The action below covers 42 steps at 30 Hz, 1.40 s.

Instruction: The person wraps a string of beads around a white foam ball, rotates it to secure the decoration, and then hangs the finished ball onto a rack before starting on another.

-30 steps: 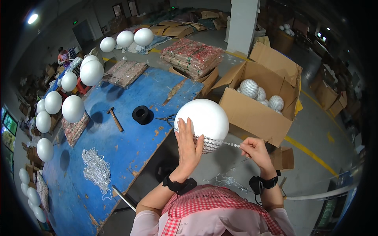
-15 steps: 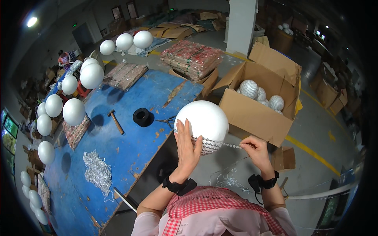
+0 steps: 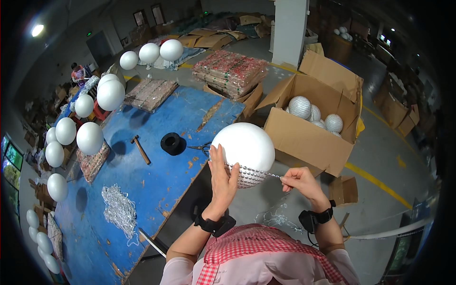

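Observation:
A large white ball (image 3: 243, 145) is in front of me, its lower part wrapped in rows of silver beads (image 3: 251, 177). My left hand (image 3: 223, 175) lies along the ball's left side, fingers stretched upward and thumb by the top bead row. What supports the ball from below is hidden. My right hand (image 3: 304, 183) is closed, pinching the silver bead string (image 3: 273, 175) just right of the ball. That string runs from the pinch to the wrapped rows. Scissors (image 3: 202, 148) lie at the table edge, behind the left hand.
The worn blue table (image 3: 161, 190) holds a hammer (image 3: 140, 150), a black spool (image 3: 173, 143) and a heap of silver bead strings (image 3: 118, 211). Several white balls (image 3: 90, 138) stand along its left side. At right, an open carton (image 3: 308, 142) contains bead-covered balls (image 3: 300, 108).
My right hand has moved left and slightly down, closer to the ball, so the bead string between them is shorter. The left hand stays against the ball.

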Available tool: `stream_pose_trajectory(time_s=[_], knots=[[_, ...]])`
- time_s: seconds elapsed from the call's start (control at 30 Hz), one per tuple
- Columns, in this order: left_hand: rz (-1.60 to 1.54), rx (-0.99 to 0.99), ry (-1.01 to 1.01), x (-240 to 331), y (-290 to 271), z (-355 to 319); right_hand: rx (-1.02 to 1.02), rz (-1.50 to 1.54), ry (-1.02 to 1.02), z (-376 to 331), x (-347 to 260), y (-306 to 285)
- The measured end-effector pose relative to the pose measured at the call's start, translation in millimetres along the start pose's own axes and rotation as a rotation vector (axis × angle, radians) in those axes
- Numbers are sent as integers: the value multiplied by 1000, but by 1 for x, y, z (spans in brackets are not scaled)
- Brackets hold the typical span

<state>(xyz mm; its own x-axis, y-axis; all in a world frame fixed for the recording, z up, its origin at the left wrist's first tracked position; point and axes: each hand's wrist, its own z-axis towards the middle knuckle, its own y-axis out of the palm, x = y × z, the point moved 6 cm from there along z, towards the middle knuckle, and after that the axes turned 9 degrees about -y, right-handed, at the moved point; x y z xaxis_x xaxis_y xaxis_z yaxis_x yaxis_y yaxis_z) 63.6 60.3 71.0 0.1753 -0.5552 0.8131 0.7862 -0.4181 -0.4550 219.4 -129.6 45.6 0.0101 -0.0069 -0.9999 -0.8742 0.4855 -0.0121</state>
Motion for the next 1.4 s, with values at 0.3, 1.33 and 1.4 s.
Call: stream_pose_trajectory(time_s=[0.3,1.33,1.4], knots=[[-212,-13,-20,-17,-1,6,-46,64,-17,18,21,9],[46,-71,-174,-16,9,12,147,-246,-202,-38,-21,16],[40,-67,-191,-17,10,13,211,-207,-217,-41,-30,15]])
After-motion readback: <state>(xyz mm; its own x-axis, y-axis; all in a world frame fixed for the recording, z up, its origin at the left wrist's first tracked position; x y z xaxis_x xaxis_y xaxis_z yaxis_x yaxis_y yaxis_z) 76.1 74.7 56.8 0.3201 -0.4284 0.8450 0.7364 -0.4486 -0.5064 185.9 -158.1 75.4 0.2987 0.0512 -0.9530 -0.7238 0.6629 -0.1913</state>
